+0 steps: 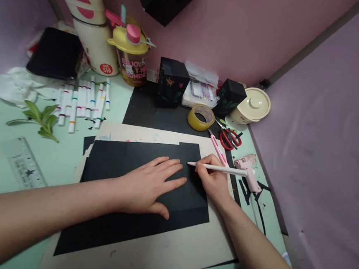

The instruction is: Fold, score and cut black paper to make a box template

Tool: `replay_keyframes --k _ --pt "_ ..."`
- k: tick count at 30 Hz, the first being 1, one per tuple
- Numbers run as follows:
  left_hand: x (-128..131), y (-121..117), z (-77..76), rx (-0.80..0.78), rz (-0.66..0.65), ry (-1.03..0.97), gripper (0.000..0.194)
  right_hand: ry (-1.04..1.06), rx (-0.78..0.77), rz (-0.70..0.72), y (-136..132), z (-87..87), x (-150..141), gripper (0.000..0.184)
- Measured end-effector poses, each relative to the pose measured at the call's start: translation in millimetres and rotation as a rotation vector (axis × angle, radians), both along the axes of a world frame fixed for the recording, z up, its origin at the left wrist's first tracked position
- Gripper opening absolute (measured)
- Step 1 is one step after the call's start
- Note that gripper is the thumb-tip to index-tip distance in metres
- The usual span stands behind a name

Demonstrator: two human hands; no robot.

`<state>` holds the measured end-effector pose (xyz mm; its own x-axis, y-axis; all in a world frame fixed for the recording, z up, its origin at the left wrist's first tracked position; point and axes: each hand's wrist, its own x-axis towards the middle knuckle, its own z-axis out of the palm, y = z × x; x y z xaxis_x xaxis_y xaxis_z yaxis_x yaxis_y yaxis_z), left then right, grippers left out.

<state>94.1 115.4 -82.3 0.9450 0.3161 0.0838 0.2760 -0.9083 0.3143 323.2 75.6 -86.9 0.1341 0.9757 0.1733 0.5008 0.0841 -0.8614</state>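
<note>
A black paper sheet [113, 228] lies on a beige board [157, 257] on the mint-green desk. My left hand [150, 186] rests flat on the black sheet, fingers stretched out and slightly apart. My right hand [212, 176] is closed on a white pen [223, 168], held nearly level with its tip pointing left over the sheet's upper right part, just right of my left fingertips.
Near my right hand lie a pink craft knife [217, 148], red scissors [229, 137], a pink glue gun [249, 169] and a yellow tape roll [201, 116]. Several markers [82, 100], a ruler [24, 163], a leafy sprig [42, 119], black boxes [171, 82] and bottles [131, 54] stand behind.
</note>
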Motion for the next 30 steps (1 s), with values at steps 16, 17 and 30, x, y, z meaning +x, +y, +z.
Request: replay_keyframes --k 16,17,30 --pt "0.5 0.5 1.8 0.009 -0.009 0.037 0.086 -0.039 -0.018 0.018 0.7 1.5 -1.7 0.015" --pt "0.6 0.5 2.0 0.01 -0.009 0.037 0.086 -0.041 -0.012 0.018 0.6 1.2 -1.4 0.016" --pt "-0.5 0.5 1.5 0.009 -0.009 0.037 0.085 -0.02 0.031 0.018 0.6 -1.6 -0.4 0.017"
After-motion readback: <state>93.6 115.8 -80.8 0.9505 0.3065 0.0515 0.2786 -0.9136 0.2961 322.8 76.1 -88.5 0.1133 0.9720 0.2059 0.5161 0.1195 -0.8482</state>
